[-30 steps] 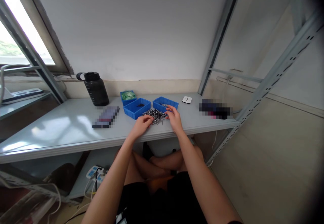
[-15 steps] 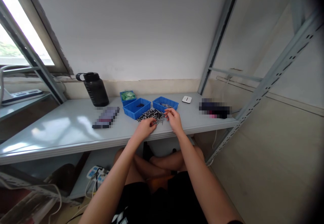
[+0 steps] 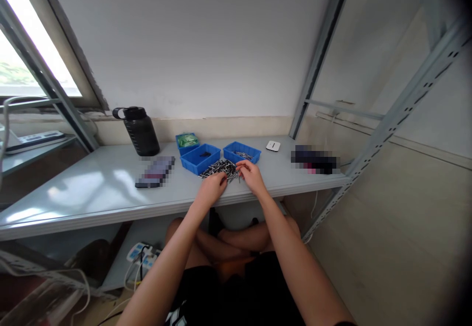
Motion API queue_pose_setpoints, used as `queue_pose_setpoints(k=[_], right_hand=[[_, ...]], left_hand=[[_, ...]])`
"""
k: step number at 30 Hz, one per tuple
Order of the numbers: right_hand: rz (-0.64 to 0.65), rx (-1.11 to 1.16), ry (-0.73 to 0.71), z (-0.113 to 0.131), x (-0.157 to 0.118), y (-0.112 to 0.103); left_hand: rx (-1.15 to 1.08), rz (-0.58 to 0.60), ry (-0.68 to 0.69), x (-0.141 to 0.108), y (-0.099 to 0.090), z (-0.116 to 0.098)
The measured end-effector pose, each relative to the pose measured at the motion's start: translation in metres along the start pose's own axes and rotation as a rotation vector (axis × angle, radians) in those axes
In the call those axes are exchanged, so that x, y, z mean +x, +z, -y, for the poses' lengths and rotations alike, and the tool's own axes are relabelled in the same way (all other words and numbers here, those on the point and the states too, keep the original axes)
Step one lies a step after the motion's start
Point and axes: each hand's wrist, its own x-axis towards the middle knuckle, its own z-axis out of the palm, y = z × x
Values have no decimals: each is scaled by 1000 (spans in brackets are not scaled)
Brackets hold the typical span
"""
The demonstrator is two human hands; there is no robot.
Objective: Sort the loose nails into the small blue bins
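A heap of small dark and silvery metal pieces (image 3: 220,168) lies near the table's front edge. At its near left side is my left hand (image 3: 214,186), its fingers curled down onto the pieces; what they pinch is too small to name. My right hand (image 3: 250,174) is closed at the heap's right side, thumb and fingertips together, with something too small to make out. Behind the heap on the left, a blue tray (image 3: 191,164) holds a few dark pieces. Another blue tray (image 3: 230,156), just beyond my right hand, contains silvery pieces.
A third blue tray (image 3: 183,150) with green packets stands behind. Left are a dark bottle (image 3: 143,134) and a blurred flat item (image 3: 157,172). A small white square (image 3: 273,146) and a blurred dark item (image 3: 315,160) lie right. Metal shelf posts (image 3: 320,55) flank the table.
My right hand has shifted slightly left, closer to the heap and away from the right tray. My left hand has barely moved. The whole view has shifted a little.
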Motion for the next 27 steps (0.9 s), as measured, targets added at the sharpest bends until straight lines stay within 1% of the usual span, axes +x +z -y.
queue_pose_setpoints(k=[3,6,8,11,15,22,27], right_hand=[[88,-54,-1,5,-2,3],[130,-102,-4,9,-5,5],[115,-109,-7,10,-5,6],[58,-96,-15,9,-5,5],[18,-98,-16,8,-5,3],[19,-131,-3,3,-4,4],[58,-117,54,1,-3,5]], left_hand=[[0,-12,-19,0,-1,-1],[1,13,-21,-1,-3,-2],[5,32,-7,-1,-3,-2],[18,55,7,-1,-3,-2],[28,46,-7,-2,-4,-2],[-11,15,-47,-2,-5,-4],[-47,-21,-51,-3,-5,-4]])
